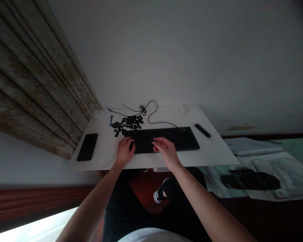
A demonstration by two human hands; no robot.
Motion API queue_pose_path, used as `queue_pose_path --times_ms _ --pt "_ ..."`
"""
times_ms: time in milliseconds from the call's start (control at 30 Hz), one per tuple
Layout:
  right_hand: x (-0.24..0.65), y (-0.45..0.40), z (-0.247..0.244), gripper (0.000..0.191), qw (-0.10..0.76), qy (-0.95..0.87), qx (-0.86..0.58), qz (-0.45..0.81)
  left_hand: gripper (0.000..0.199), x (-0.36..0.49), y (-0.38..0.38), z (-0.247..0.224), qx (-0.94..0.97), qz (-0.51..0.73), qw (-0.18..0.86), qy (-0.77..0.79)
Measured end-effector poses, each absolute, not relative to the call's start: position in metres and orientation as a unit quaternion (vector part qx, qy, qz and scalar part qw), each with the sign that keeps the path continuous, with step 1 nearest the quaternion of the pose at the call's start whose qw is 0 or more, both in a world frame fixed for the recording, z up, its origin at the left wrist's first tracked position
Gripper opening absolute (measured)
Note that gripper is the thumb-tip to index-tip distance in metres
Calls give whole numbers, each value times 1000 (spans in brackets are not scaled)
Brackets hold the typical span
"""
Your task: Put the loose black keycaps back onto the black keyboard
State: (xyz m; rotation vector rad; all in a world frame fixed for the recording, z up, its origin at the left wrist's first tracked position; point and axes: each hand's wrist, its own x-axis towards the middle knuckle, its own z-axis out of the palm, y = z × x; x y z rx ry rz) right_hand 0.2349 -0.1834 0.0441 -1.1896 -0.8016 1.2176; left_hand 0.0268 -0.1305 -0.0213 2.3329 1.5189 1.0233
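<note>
A black keyboard (184, 138) lies on the white table. My left hand (125, 150) is at its left end, fingers curled over that edge and the thumb along the near side. Over the middle of the keyboard, my right hand (165, 149) has thumb and forefinger pinched together on a small dark piece that looks like a keycap (153, 141). Behind the keyboard's left part lies a heap of loose black keycaps (133, 122). Individual keys on the keyboard are too dark to make out, and my hands cover part of it.
A phone (87, 147) lies at the left of the table (146, 161). A small blue tool (111, 120) sits left of the heap, and a thin cable (156, 109) runs behind. To the right are a dark stick-like object (202, 130) and a lower surface with a black bag (251, 179).
</note>
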Motion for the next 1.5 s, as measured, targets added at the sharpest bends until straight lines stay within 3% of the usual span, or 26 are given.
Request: queue_pose_path --times_ms 200,400,700,1000,1300,1500 --pt "214 -205 38 26 561 -331 -507 565 19 27 -129 -22 783 337 79 517" --pt "220 -209 32 36 545 -313 -512 585 18 27 -129 -22 788 333 72 513" --pt "237 -209 35 35 568 -266 -495 602 17 27 -130 -23 788 342 65 508" --pt "304 -191 28 39 596 -256 -555 520 17 27 -130 -23 789 339 58 509" --pt "304 -187 29 25 623 -207 -459 599 16 27 -129 -23 791 338 62 507" --pt "287 -178 44 25 613 -244 -460 594 17 27 -129 -23 790 339 66 506"
